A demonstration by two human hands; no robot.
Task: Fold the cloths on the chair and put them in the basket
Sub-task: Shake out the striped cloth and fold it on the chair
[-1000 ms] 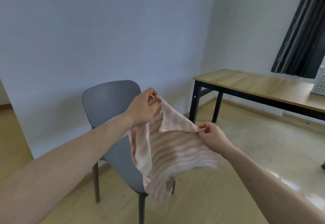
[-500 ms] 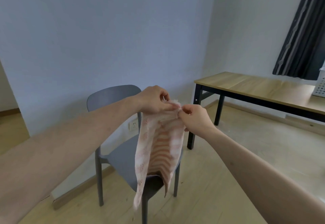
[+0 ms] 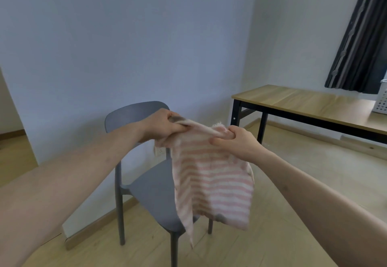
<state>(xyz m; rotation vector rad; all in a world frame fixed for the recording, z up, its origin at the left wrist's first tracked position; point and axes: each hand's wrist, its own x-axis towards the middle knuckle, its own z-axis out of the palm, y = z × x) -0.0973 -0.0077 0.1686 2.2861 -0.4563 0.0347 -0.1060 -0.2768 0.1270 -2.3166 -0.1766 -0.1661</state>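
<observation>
A pink and white striped cloth (image 3: 213, 185) hangs in the air in front of the grey chair (image 3: 155, 193). My left hand (image 3: 163, 127) grips its top edge on the left. My right hand (image 3: 236, 141) grips the same edge on the right, fingers curled over the fabric. The cloth is doubled over and drapes down below both hands, its lower end over the chair seat. A white perforated basket (image 3: 382, 103) stands on the wooden table at the far right edge, mostly cut off by the frame.
A wooden table (image 3: 310, 103) with black legs stands to the right, under a dark curtain (image 3: 360, 36). A pale wall (image 3: 125, 46) runs behind the chair. The floor is light wood, with a doorway opening at the far left.
The hands came together at the cloth's top, then drew apart again. The cloth now hangs wider and folded between them, shifted slightly right.
</observation>
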